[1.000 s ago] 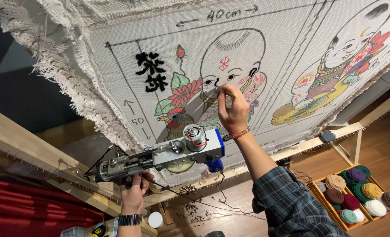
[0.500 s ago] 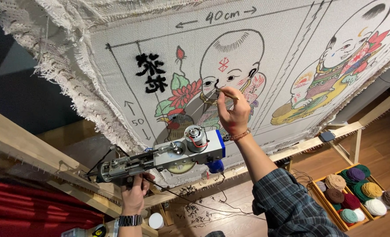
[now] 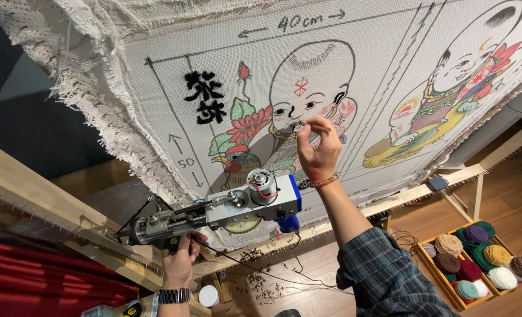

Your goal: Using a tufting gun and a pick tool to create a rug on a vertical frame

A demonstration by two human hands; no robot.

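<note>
Left hand [image 3: 178, 264], with a wristwatch [image 3: 173, 295] below it, is wrapped tight around the grip of a metal tufting gun [image 3: 214, 214], which is held level below the stretched tufting cloth [image 3: 331, 88] on its wooden frame [image 3: 38, 199]; right hand [image 3: 318, 154] pinches a thin stick-like tool [image 3: 315, 124], tip touching the cloth at the drawn child's chin. Far right, a wooden tray [image 3: 434, 273] of yarn balls sits on the floor.

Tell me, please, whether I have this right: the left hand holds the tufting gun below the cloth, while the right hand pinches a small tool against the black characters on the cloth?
Not quite. In the head view the right hand pinches the small tool against the painted child's face, not the black characters, which lie further left. The left hand does hold the tufting gun below the cloth.
</note>
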